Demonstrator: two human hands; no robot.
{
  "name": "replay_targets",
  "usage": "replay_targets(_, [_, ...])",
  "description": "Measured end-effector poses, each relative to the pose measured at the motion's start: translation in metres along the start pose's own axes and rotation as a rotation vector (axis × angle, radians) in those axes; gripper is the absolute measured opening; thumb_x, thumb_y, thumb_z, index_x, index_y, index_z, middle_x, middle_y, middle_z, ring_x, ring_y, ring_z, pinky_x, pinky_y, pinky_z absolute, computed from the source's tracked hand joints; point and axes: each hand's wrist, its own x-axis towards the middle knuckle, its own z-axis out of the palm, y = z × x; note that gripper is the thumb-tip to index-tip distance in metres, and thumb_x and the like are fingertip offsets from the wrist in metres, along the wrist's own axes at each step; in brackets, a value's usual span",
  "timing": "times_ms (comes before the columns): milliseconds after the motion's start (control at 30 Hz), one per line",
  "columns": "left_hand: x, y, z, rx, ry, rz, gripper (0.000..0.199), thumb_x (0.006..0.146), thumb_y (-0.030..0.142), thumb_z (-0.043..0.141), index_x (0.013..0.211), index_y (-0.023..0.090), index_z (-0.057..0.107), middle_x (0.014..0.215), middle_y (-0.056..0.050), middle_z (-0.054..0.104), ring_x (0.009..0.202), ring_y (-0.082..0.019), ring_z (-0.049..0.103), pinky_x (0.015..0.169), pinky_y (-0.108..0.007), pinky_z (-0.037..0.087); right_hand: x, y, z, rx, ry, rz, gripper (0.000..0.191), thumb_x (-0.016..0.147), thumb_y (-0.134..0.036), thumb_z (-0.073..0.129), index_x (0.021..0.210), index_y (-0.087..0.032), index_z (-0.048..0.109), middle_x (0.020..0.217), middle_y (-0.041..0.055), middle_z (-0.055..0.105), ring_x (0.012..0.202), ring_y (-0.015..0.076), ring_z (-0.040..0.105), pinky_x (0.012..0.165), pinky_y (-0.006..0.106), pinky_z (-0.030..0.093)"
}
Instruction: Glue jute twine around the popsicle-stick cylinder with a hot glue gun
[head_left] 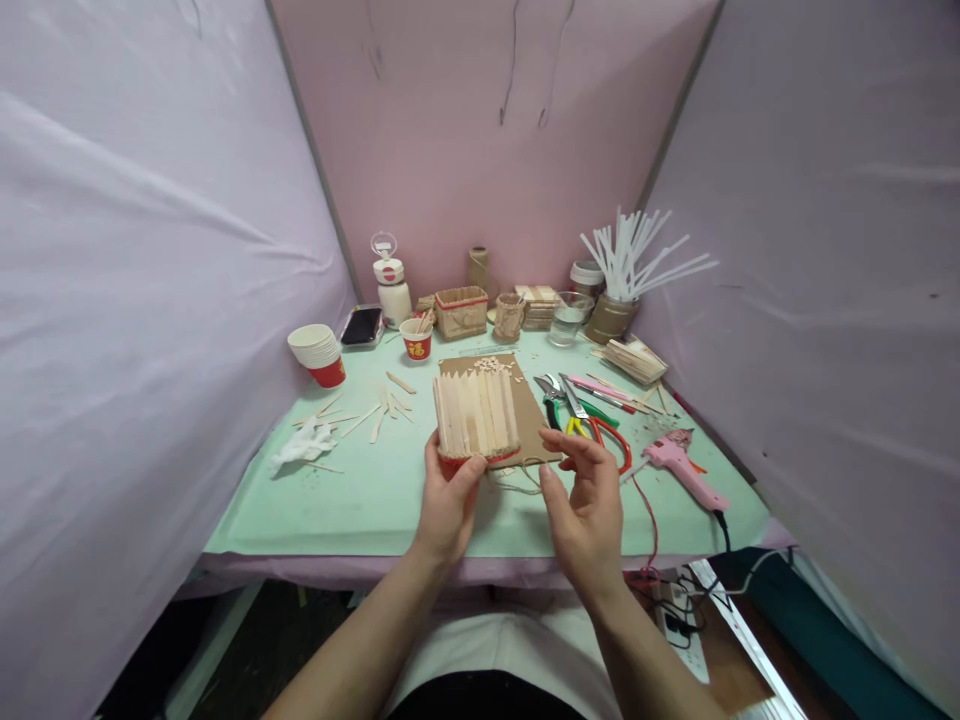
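My left hand (450, 495) grips the lower edge of a craft-stick holder (476, 412), a curved row of pale wooden sticks with pointed tops and a red band at the bottom. The thumb presses on its near edge. To the right, my right hand (585, 490) hangs in the air apart from the holder, its fingers bent and spread from the thumb. A thin strand of twine (525, 485) trails below the holder, near the right fingertips; I cannot tell whether they touch it. Behind the holder lies a brown cardboard sheet (534, 425) with small wood bits on it.
Red-handled scissors (615, 445), pruning shears (559, 390) and a pink glue gun (686, 470) lie at the right. Stacked paper cups (319, 355), a crumpled tissue (304, 445) and loose sticks are at the left. Along the back stand a stick basket (461, 315) and a glass of water (568, 322).
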Motion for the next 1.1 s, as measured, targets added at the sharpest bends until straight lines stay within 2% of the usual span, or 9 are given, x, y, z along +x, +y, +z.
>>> replay_targets(200, [-0.001, 0.002, 0.001, -0.076, -0.055, -0.107, 0.053, 0.07, 0.029, 0.075, 0.118, 0.022, 0.053, 0.126, -0.01, 0.059, 0.118, -0.027, 0.054, 0.102, -0.044, 0.04, 0.011, 0.023, 0.003, 0.173, -0.311, 0.169, 0.07, 0.078, -0.037, 0.068, 0.137, -0.026, 0.033, 0.143, 0.0141, 0.042, 0.13, 0.0246, 0.043, 0.101, 0.047, 0.042])
replay_targets(300, [-0.001, 0.004, 0.003, -0.091, -0.075, -0.142, 0.051, 0.069, 0.03, 0.076, 0.114, 0.021, 0.056, 0.122, -0.009, 0.061, 0.117, -0.026, 0.055, 0.102, -0.043, 0.041, 0.016, 0.031, 0.007, 0.385, -0.4, 0.301, 0.067, 0.081, -0.045, 0.063, 0.138, -0.025, 0.034, 0.144, 0.0129, 0.041, 0.13, 0.0238, 0.045, 0.1, 0.046, 0.044])
replay_targets(500, [0.001, 0.002, -0.002, -0.182, -0.183, -0.265, 0.042, 0.074, 0.035, 0.071, 0.112, 0.021, 0.059, 0.12, -0.007, 0.063, 0.118, -0.023, 0.055, 0.106, -0.04, 0.037, 0.03, 0.034, 0.009, 0.563, -0.373, 0.465, 0.056, 0.078, -0.051, 0.062, 0.125, -0.023, 0.054, 0.119, 0.0108, 0.064, 0.11, 0.0267, 0.061, 0.085, 0.045, 0.053])
replay_targets(633, [0.011, 0.004, -0.007, -0.292, -0.287, -0.417, 0.048, 0.079, 0.045, 0.063, 0.119, 0.02, 0.057, 0.121, -0.01, 0.063, 0.115, -0.024, 0.057, 0.106, -0.041, 0.038, 0.051, 0.04, 0.008, 0.78, -0.516, 0.544, 0.052, 0.079, -0.053, 0.059, 0.123, -0.024, 0.056, 0.11, 0.0089, 0.068, 0.103, 0.0267, 0.063, 0.081, 0.043, 0.054])
replay_targets(800, [0.032, 0.009, -0.011, -0.407, -0.419, -0.68, 0.069, 0.078, 0.059, 0.055, 0.127, 0.01, 0.049, 0.117, -0.016, 0.063, 0.108, -0.027, 0.061, 0.093, -0.033, 0.046, 0.081, 0.052, 0.017, 0.855, -0.667, 0.652, 0.069, 0.063, -0.064, 0.069, 0.118, -0.026, 0.056, 0.107, 0.0071, 0.069, 0.105, 0.029, 0.062, 0.077, 0.041, 0.055])
replay_targets(867, [0.042, 0.011, -0.011, -0.423, -0.458, -0.732, 0.077, 0.077, 0.065, 0.05, 0.126, 0.005, 0.048, 0.114, -0.019, 0.063, 0.11, -0.028, 0.06, 0.089, -0.03, 0.047, 0.091, 0.054, 0.025, 0.836, -0.651, 0.684, 0.07, 0.058, -0.063, 0.073, 0.114, -0.024, 0.057, 0.107, 0.008, 0.069, 0.106, 0.0303, 0.061, 0.077, 0.041, 0.055])
replay_targets(967, [0.06, 0.018, -0.013, -0.319, -0.456, -0.792, 0.079, 0.079, 0.069, 0.044, 0.121, 0.001, 0.049, 0.112, -0.022, 0.063, 0.112, -0.03, 0.058, 0.089, -0.03, 0.047, 0.105, 0.051, 0.04, 0.798, -0.51, 0.635, 0.074, 0.058, -0.059, 0.075, 0.119, -0.024, 0.052, 0.119, 0.0088, 0.064, 0.113, 0.0308, 0.057, 0.086, 0.043, 0.053])
replay_targets(1033, [0.075, 0.025, -0.016, -0.15, -0.379, -0.783, 0.071, 0.082, 0.065, 0.044, 0.117, 0.003, 0.051, 0.11, -0.022, 0.063, 0.108, -0.029, 0.06, 0.09, -0.032, 0.047, 0.114, 0.051, 0.049, 0.729, -0.391, 0.56, 0.082, 0.059, -0.055, 0.075, 0.129, -0.027, 0.043, 0.131, 0.008, 0.056, 0.119, 0.0296, 0.053, 0.094, 0.044, 0.049])
replay_targets(1100, [0.092, 0.033, -0.02, 0.012, -0.215, -0.608, 0.056, 0.085, 0.059, 0.046, 0.114, 0.011, 0.051, 0.111, -0.018, 0.063, 0.106, -0.025, 0.061, 0.093, -0.034, 0.046, 0.122, 0.054, 0.057, 0.579, -0.288, 0.48, 0.094, 0.058, -0.05, 0.077, 0.138, -0.028, 0.032, 0.141, 0.0082, 0.046, 0.125, 0.0281, 0.048, 0.102, 0.045, 0.042])
